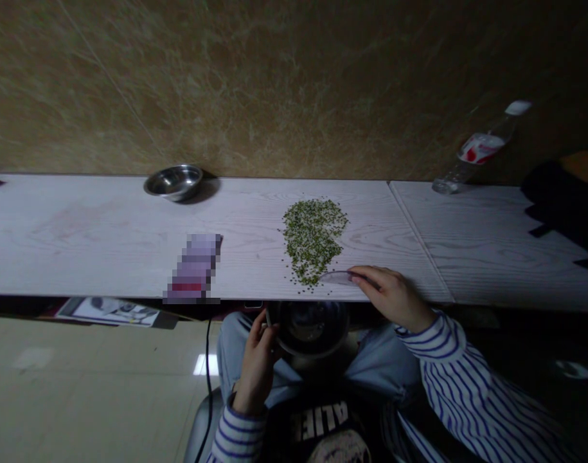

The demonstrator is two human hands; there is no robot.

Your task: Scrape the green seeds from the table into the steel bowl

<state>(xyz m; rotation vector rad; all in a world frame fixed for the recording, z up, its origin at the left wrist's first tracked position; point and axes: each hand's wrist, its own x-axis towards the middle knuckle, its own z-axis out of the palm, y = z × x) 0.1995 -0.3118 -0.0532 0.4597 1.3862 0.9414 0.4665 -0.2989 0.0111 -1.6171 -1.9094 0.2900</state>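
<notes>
Small green bean-like grains (314,235) lie spread in a loose patch on the white wood-grain table (245,212). My right hand (394,294) is closed on a thin, translucent purplish flat piece (338,277), whose exact kind I cannot make out. Its tip reaches the near end of the patch. Below the table's front edge, over my lap, a dark, shiny metal bowl (313,344) is gripped at its left rim by my left hand (259,354). The bowl's inside is too dark to tell what it contains.
A small steel bowl (174,182) stands at the table's back left. Nearer is a blurred-out phone-like object (193,267), with a black cable (207,360) hanging below the edge. A plastic bottle (481,149) stands back right, beside dark fabric (563,206). A wall (294,90) rises behind.
</notes>
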